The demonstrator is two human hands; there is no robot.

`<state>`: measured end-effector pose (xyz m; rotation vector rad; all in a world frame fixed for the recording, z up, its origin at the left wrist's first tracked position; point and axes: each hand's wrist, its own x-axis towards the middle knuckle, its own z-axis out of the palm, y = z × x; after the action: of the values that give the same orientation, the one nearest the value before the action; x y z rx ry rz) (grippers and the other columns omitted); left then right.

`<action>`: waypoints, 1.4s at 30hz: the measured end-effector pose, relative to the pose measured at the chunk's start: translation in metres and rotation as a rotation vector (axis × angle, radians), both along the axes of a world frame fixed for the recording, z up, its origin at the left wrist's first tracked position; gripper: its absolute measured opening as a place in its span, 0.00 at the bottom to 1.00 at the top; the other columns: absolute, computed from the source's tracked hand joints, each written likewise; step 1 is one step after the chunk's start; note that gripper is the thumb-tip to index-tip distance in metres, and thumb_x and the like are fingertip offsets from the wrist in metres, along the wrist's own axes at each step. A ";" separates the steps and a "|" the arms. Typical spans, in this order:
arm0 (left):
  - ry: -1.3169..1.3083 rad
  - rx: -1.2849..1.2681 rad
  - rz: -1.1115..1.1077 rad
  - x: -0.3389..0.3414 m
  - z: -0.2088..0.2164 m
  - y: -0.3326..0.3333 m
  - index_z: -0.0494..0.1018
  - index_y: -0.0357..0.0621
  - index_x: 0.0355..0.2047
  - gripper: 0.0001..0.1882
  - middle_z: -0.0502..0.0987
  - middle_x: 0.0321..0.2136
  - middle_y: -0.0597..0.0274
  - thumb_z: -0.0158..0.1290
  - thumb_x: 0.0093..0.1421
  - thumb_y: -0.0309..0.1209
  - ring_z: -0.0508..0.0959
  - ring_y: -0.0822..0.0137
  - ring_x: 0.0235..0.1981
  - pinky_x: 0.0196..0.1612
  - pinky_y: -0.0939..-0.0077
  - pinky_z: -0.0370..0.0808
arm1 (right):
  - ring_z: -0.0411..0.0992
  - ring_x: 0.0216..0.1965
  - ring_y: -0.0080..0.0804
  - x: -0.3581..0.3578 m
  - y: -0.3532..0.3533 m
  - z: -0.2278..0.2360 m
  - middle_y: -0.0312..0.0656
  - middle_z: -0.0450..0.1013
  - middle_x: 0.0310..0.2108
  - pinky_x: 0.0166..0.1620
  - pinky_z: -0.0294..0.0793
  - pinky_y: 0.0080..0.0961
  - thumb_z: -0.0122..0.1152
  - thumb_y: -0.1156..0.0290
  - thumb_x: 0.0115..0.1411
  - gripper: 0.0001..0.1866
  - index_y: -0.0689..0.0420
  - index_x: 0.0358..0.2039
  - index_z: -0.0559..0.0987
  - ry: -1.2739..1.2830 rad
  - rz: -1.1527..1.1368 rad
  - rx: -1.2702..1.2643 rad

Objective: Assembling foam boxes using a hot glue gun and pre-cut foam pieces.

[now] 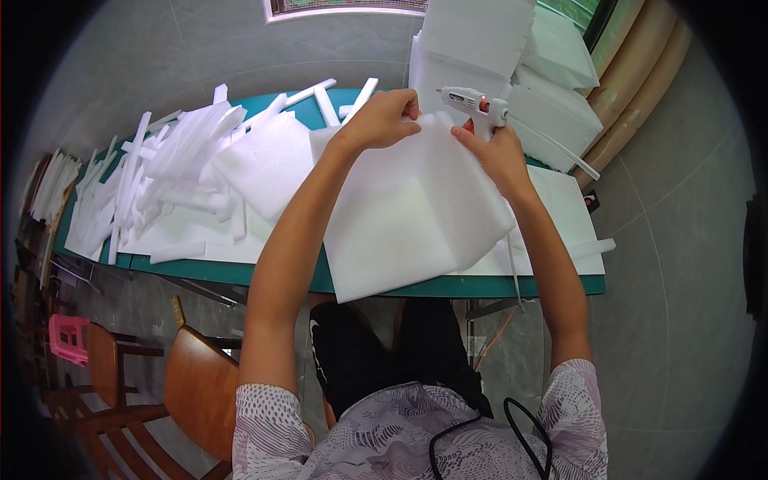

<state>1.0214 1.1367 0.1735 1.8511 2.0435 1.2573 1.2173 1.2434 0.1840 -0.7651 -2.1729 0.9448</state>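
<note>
A folded piece of white foam (392, 228) stands at the table's front edge, its lower corner jutting over the side toward me. At its far upper edge my left hand (384, 120) is closed, fingers curled and thumb against the foam; the exact grip is partly hidden. My right hand (500, 156) is wrapped round a white hot glue gun (474, 106), whose nozzle points left, just beyond the foam's upper edge. The right thumb lies by that edge. A glue stick (560, 148) trails out behind the gun.
White foam strips and offcuts (188, 152) are heaped on the left of the green table (320, 278). Foam blocks (472, 40) are stacked at the back right, beside brown rolls (640, 88). Wooden chairs (196, 392) and a pink stool (68, 338) stand at lower left.
</note>
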 end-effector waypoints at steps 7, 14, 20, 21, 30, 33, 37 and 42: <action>0.004 -0.011 0.005 0.000 0.002 0.000 0.72 0.36 0.31 0.11 0.78 0.32 0.52 0.60 0.50 0.27 0.78 0.57 0.36 0.42 0.70 0.73 | 0.73 0.28 0.31 0.000 0.001 0.001 0.41 0.75 0.25 0.36 0.71 0.26 0.70 0.54 0.48 0.21 0.59 0.29 0.78 -0.010 -0.006 0.022; -0.002 -0.006 0.002 0.001 0.002 -0.001 0.72 0.36 0.31 0.11 0.78 0.32 0.52 0.60 0.50 0.27 0.78 0.57 0.36 0.43 0.70 0.73 | 0.73 0.28 0.31 -0.001 0.004 -0.002 0.41 0.75 0.25 0.36 0.71 0.26 0.70 0.53 0.48 0.21 0.60 0.30 0.78 -0.019 -0.004 0.019; -0.007 -0.009 0.004 0.002 0.004 -0.001 0.71 0.36 0.31 0.11 0.78 0.31 0.52 0.60 0.50 0.27 0.78 0.58 0.35 0.41 0.70 0.73 | 0.71 0.28 0.26 0.000 0.004 0.000 0.39 0.73 0.26 0.35 0.71 0.24 0.69 0.56 0.50 0.19 0.59 0.30 0.77 -0.022 0.019 0.023; -0.010 -0.005 0.000 0.001 0.005 -0.001 0.71 0.36 0.31 0.11 0.78 0.31 0.52 0.60 0.50 0.27 0.77 0.58 0.35 0.41 0.70 0.72 | 0.71 0.28 0.26 0.000 0.003 0.001 0.39 0.73 0.26 0.35 0.71 0.24 0.69 0.56 0.50 0.19 0.59 0.30 0.77 -0.025 0.017 0.031; -0.010 -0.006 0.001 0.002 0.005 0.002 0.70 0.37 0.27 0.10 0.78 0.29 0.54 0.60 0.50 0.27 0.77 0.58 0.32 0.38 0.69 0.72 | 0.72 0.28 0.28 -0.001 0.006 0.000 0.39 0.74 0.26 0.36 0.71 0.25 0.69 0.56 0.49 0.20 0.60 0.29 0.77 -0.024 0.015 0.089; -0.013 -0.004 -0.001 0.000 0.004 0.000 0.69 0.37 0.26 0.10 0.78 0.29 0.54 0.59 0.50 0.27 0.77 0.58 0.32 0.38 0.69 0.72 | 0.72 0.28 0.28 -0.001 0.003 0.000 0.40 0.74 0.26 0.36 0.71 0.26 0.69 0.56 0.49 0.19 0.60 0.29 0.77 -0.024 0.008 0.090; -0.007 -0.007 -0.002 0.001 0.004 0.000 0.68 0.37 0.26 0.10 0.79 0.30 0.53 0.59 0.50 0.27 0.77 0.58 0.32 0.38 0.69 0.73 | 0.72 0.28 0.28 0.000 0.005 0.000 0.40 0.74 0.26 0.36 0.71 0.26 0.69 0.55 0.49 0.20 0.60 0.30 0.77 -0.035 0.016 0.082; -0.015 -0.003 0.005 0.003 0.004 -0.001 0.69 0.37 0.26 0.10 0.79 0.30 0.53 0.60 0.50 0.26 0.77 0.57 0.32 0.38 0.69 0.73 | 0.72 0.29 0.28 0.001 0.003 0.001 0.40 0.74 0.27 0.36 0.71 0.26 0.69 0.55 0.49 0.20 0.61 0.30 0.77 -0.034 0.012 0.061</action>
<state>1.0242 1.1360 0.1774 1.8317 2.0423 1.2647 1.2183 1.2466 0.1851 -0.7447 -2.2271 0.8739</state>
